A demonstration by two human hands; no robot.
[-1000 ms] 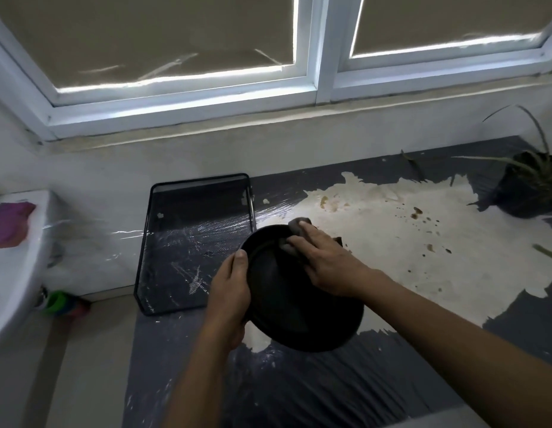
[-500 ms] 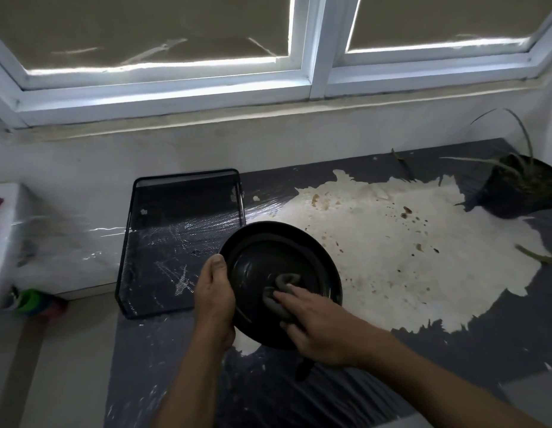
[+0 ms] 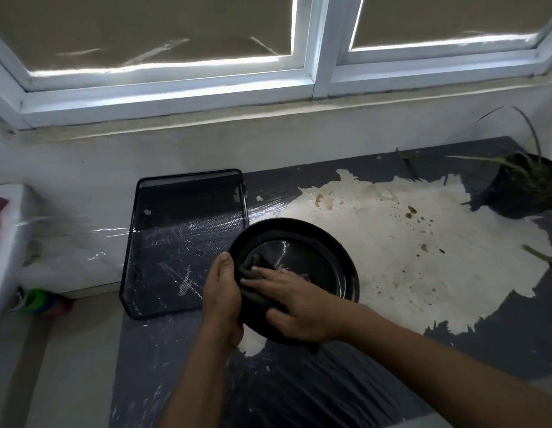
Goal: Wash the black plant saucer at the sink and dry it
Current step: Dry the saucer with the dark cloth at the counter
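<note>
Saucer (image 3: 315, 251) held tilted over table (image 3: 299, 393), well apart from sink (image 3: 7, 236).
Left hand (image 3: 222, 295) grips rim.
Right hand (image 3: 295, 307), fingers flat, presses cloth (image 3: 253, 268) inside saucer.
Judgement: washing likely done, drying under way; wet-looking sheen inside suggests wiping unfinished.

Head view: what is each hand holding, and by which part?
Left hand grips the black saucer by its left rim, thumb over the edge. Right hand presses a dark cloth flat against the saucer's inside, fingers fairly straight.
</note>
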